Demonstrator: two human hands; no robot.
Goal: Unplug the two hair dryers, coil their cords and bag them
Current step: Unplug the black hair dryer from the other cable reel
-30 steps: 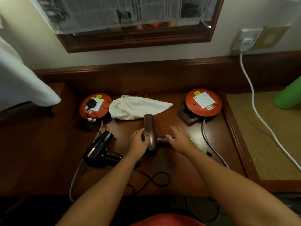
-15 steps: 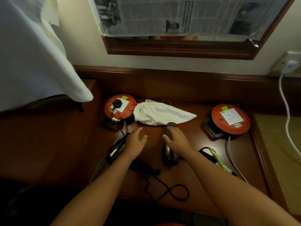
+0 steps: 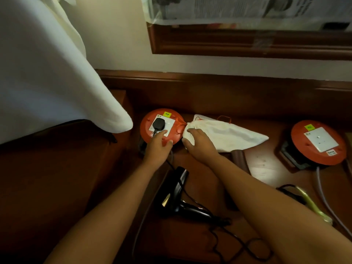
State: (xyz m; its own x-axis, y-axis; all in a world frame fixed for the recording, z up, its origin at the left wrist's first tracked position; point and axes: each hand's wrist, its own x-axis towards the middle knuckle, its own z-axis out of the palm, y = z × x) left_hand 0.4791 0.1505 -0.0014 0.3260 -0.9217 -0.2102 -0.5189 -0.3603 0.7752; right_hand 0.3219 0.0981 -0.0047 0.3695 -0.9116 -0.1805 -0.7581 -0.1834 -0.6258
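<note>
While my left hand (image 3: 159,144) rests loose on the reel (image 3: 150,128) below the seated plug (image 3: 158,124) and my right (image 3: 198,141) pinches the bag (image 3: 228,135), black dryer (image 3: 176,193) at 6 o'clock stays plugged, uncoiled, unbagged.

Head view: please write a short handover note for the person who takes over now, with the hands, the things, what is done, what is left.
Left hand: open, fingertips on the left orange round socket reel, beside the black plug, which is in its socket.
Right hand: rests on the gathered end of the white cloth drawstring bag; grip unclear.
Black hair dryer lies near the front edge, cord loose.
Brown hair dryer lies behind the right forearm, mostly hidden.
Right orange reel: socket empty.
Done: nothing bagged.
Left: pull the black plug, coil cords, bag both dryers.
</note>
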